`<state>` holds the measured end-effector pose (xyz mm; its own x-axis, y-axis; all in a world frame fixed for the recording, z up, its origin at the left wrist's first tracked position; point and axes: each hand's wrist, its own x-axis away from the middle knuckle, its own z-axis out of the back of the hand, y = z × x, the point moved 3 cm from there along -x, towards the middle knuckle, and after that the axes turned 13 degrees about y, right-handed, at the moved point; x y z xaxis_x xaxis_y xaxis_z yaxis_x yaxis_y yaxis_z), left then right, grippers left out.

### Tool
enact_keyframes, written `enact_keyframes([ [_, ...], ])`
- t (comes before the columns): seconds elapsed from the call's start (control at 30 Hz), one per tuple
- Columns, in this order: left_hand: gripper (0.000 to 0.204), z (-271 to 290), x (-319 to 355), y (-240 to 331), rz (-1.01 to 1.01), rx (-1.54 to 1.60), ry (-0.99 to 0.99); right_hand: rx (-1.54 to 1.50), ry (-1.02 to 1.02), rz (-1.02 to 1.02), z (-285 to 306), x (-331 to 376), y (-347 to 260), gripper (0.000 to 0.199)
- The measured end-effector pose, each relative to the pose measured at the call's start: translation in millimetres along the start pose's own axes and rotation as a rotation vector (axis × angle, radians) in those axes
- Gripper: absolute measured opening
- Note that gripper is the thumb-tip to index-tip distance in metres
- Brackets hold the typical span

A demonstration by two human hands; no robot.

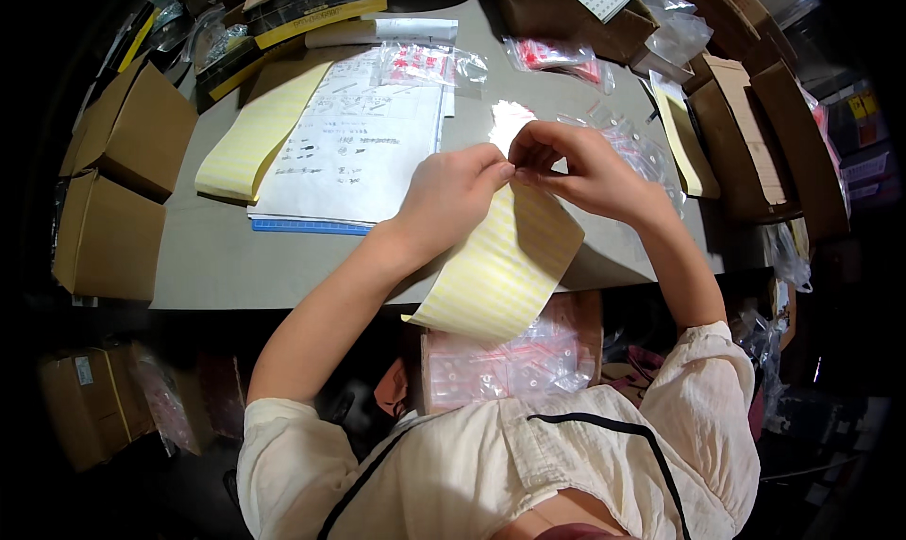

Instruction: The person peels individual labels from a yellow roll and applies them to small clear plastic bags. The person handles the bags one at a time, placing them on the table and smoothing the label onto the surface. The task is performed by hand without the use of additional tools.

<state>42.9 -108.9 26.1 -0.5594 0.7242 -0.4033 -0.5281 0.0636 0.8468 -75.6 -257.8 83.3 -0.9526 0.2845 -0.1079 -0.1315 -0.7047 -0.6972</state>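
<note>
A yellow striped label sheet (510,257) hangs curved over the table's front edge, its lower end in the air. At its upper edge, my left hand (451,193) pinches it between closed fingers. My right hand (587,167) meets the left there, thumb and fingertips pressed together on the same edge. Whether a single label is between those fingertips is too small to tell. Just beyond the fingers lies a small whitish pile (511,117). To the right of it, clear plastic bags (634,153) with small round parts are partly covered by my right hand.
Written papers (349,163) and another yellow label strip (250,149) lie left on the grey table (212,266). Cardboard boxes stand left (118,229) and right (741,134). Red-printed bags (557,54) lie at the back. Below the front edge, an open box holds clear bags (500,375).
</note>
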Motion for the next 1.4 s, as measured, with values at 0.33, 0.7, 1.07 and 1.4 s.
enact_keyframes([
  [0.33, 0.019, -4.5, 3.2, -5.5, 0.188, 0.129, -0.100, 0.110, 0.093, 0.130, -4.3, 14.8, -0.4, 0.018],
  [0.7, 0.028, -2.6, -1.3, -13.4, 0.317, 0.091, -0.156, 0.176, 0.206, 0.422, 1.6, 33.5, -8.9, 0.022],
  [1.07, 0.023, -5.6, 0.3, -9.1, 0.292, 0.091, -0.151, 0.360, 0.019, 0.035, 17.3, -38.1, 74.9, 0.025],
  [1.4, 0.029, -1.1, 0.4, -0.5, 0.269, -0.002, -0.150, 0.555, 0.021, -0.278, 66.0, 4.0, 74.6, 0.038],
])
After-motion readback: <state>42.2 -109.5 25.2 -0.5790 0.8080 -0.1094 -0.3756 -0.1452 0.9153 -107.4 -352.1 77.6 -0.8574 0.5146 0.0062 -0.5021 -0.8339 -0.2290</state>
